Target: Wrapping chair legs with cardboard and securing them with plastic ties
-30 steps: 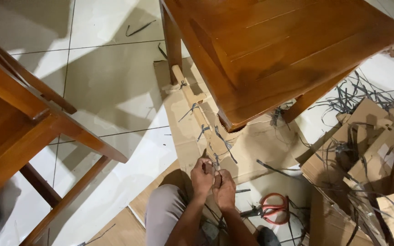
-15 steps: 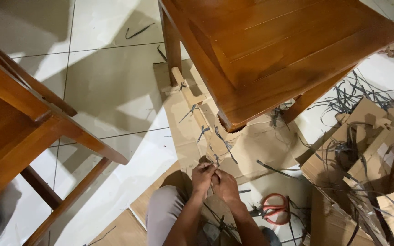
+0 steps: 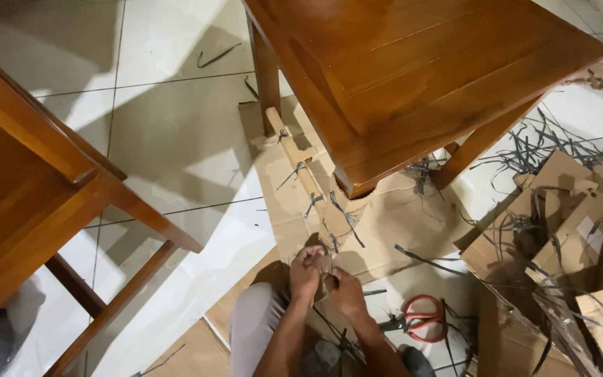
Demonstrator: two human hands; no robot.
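Brown wood on the far left: chair (image 3: pixel 50 209), standing on pale floor tiles (image 3: pixel 176 139). Next, flat cardboard sheet (image 3: pixel 284 209) spread on the floor. On top of that, long cardboard strip (image 3: pixel 300 167), bound with thin grey ties (image 3: pixel 313 201), running from the table leg down toward the hands. Near end lifted just off the sheet, between both hands.

Probably light and a bit bendy. Likely to crease if squeezed hard in the middle. Ties look thin and springy, maybe slippery. Best taken at the thick end, close to a tie, with fingertips on both sides.

Left hand (image 3: pixel 306 269) reaching up from the lap, wrist bent, fingers curled shut around the near end of the strip. Right hand (image 3: pixel 347 290) touching the left one, knuckles up, fingertips pinched tight on the same end. Hard to tell whether a tie sits in that pinch too. Both forearms coming in from the bottom edge, close together, above a bent knee.

Further right, big brown table (image 3: pixel 413 77) overhead. Red scissors (image 3: pixel 420 318) lying on the floor just beside the right wrist. Far right, heap of cardboard scraps (image 3: pixel 567 230) and loose grey straps (image 3: pixel 560 143).
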